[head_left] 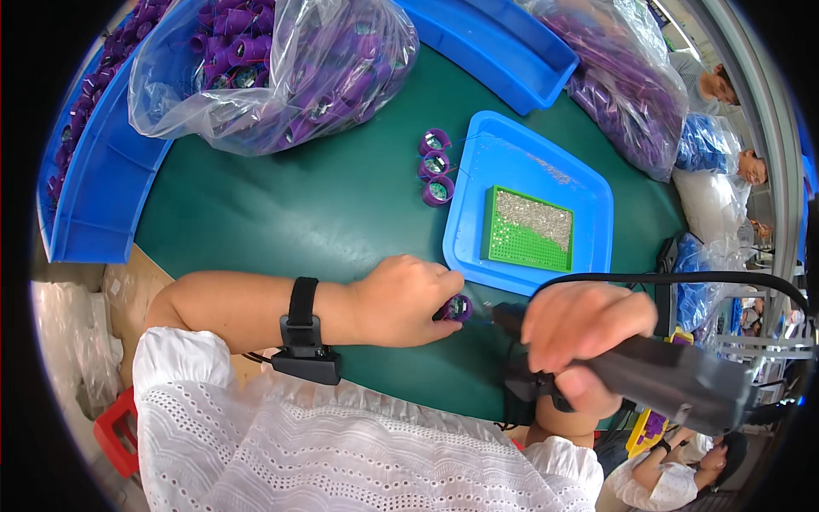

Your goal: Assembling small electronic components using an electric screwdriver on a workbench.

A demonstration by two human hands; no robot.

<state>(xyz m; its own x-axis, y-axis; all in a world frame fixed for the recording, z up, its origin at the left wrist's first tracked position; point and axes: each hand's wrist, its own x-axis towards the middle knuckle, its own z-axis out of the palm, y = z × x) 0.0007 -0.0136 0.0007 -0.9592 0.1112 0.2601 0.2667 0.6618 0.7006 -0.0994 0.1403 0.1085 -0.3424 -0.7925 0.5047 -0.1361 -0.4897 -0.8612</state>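
My left hand [405, 300] is closed around a small purple round housing [458, 308], its open end turned to the right and green-and-white parts showing inside. To the right, my right hand [587, 322] is wrapped round a black corded power tool [674, 380], blurred by motion. The tool's front end comes close to the housing; whether they touch, I cannot tell. Beyond my hands, a blue tray [479, 136] bears a green perforated block [522, 246] partly covered with tiny silvery pieces. Beside the tray's left edge, three purple housings [436, 164] stand in a row with thin wires.
A clear plastic bag [337, 77] full of purple housings rests at the far left, beside a blue bin [107, 200]. Another blue bin [503, 51] lies at the back. More bagged purple parts [627, 102] sit far right. A black cable [682, 277] arches over my right hand. Other people sit at right.
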